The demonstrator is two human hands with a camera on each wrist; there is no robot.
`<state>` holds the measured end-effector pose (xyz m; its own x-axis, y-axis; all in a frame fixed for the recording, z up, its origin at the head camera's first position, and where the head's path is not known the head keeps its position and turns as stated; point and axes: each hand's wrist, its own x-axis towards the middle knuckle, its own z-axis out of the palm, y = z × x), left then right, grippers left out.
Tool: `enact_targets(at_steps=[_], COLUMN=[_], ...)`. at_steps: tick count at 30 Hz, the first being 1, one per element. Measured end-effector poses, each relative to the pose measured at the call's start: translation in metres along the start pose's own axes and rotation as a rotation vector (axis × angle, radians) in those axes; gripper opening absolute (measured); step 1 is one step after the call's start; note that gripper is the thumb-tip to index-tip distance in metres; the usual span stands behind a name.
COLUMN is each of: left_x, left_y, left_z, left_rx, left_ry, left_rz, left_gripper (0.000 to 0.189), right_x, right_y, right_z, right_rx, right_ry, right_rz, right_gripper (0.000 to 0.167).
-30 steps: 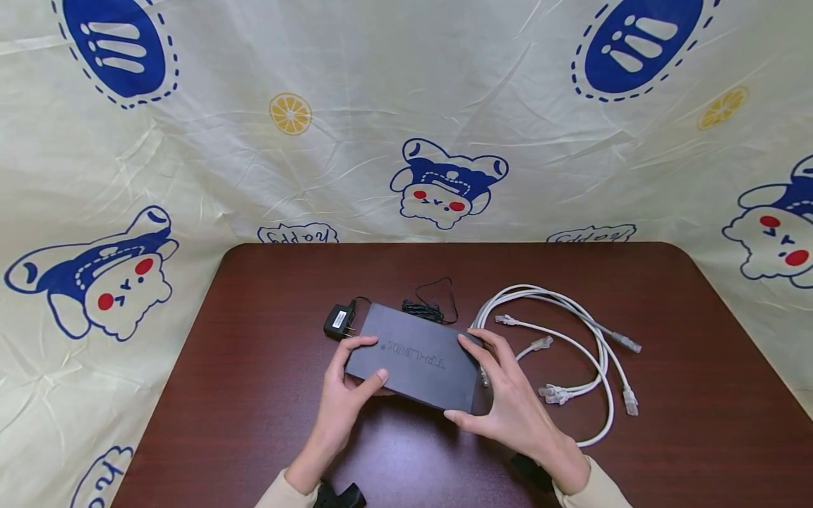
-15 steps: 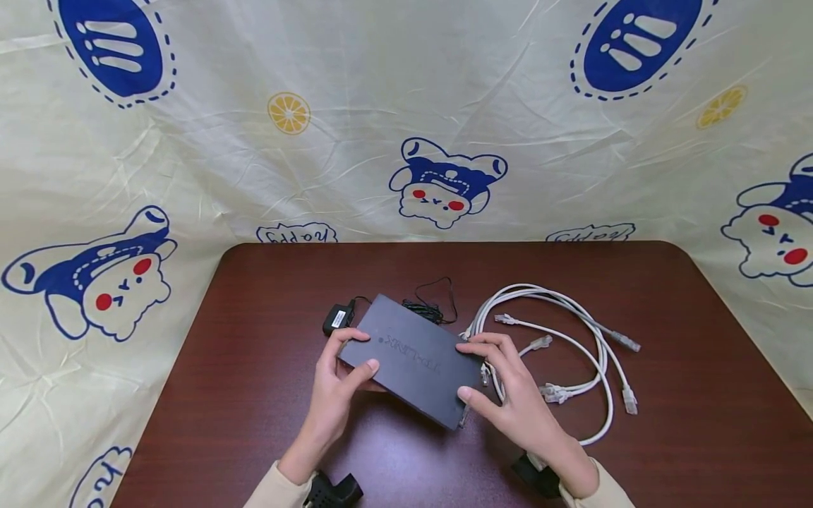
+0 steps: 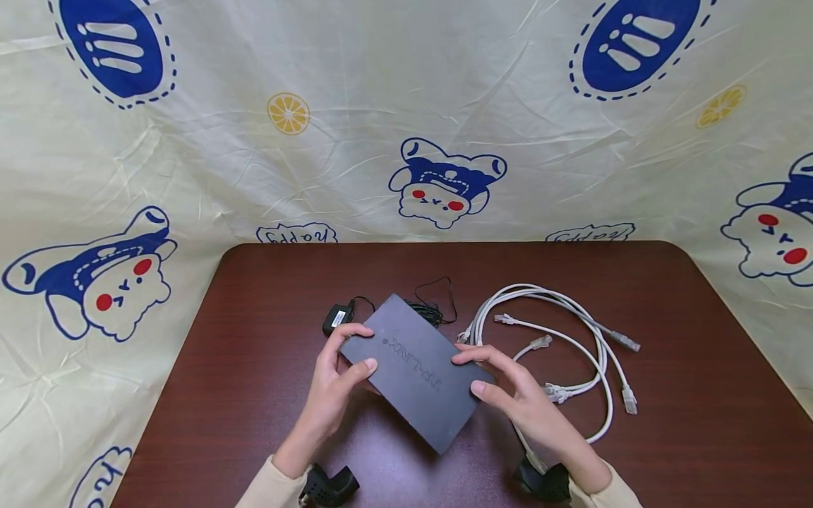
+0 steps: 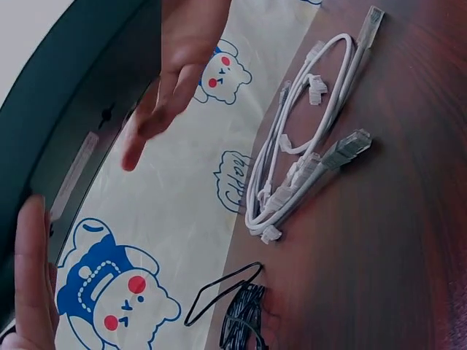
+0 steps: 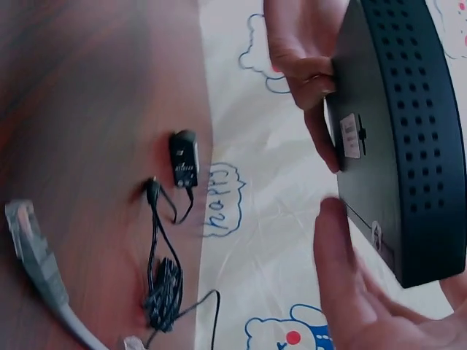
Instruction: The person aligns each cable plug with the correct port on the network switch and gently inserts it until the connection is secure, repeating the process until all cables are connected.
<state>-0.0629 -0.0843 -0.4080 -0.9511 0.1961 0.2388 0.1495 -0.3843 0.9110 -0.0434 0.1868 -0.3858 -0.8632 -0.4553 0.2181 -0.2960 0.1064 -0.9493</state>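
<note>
A flat dark grey network switch (image 3: 413,374) with raised TP-LINK lettering is held above the table, turned at an angle in the head view. My left hand (image 3: 336,381) grips its left corner, with thumb and a finger showing on the top face. At the opposite corner, my right hand (image 3: 524,398) holds it with thumb and fingers on the lid. The right wrist view shows the perforated side of the switch (image 5: 419,131) and a small label underneath. In the left wrist view, the underside fills the upper left.
Behind the switch lie a black power adapter (image 3: 338,319) and its bundled cord (image 3: 428,312). To the right, white network cables (image 3: 600,339) with clear plugs form loose loops on the brown table (image 3: 692,395). A printed cloth (image 3: 349,176) hangs beyond the far edge.
The switch has turned clockwise in the head view, its near corner swinging toward the person. The right fingers have shifted along its right edge; the left hand keeps its grip.
</note>
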Motion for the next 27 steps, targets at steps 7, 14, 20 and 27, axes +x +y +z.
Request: enact_targets(at_steps=[7,14,20,27], left_x=[0.003,0.005,0.006,0.003], left_y=[0.004,0.007,0.008,0.008], left_z=[-0.003,-0.003,0.000,0.008], left_rx=[0.007,0.036,0.064,0.129], left_ry=[-0.066,-0.096,-0.056,0.008], left_rz=[-0.002,-0.018,-0.026,0.004], left_gripper=[0.036,0.038,0.042,0.052], right_x=[-0.001,-0.003,-0.001,0.001], right_y=[0.001,0.003,0.006,0.009], right_z=[-0.003,0.000,0.007,0.018], right_rx=[0.120,0.250,0.334,0.409], right_ry=[-0.075,-0.093,-0.069,-0.015], right_rz=[-0.052,-0.053,-0.097,-0.182], right_gripper=[0.034,0.030,0.031,0.034])
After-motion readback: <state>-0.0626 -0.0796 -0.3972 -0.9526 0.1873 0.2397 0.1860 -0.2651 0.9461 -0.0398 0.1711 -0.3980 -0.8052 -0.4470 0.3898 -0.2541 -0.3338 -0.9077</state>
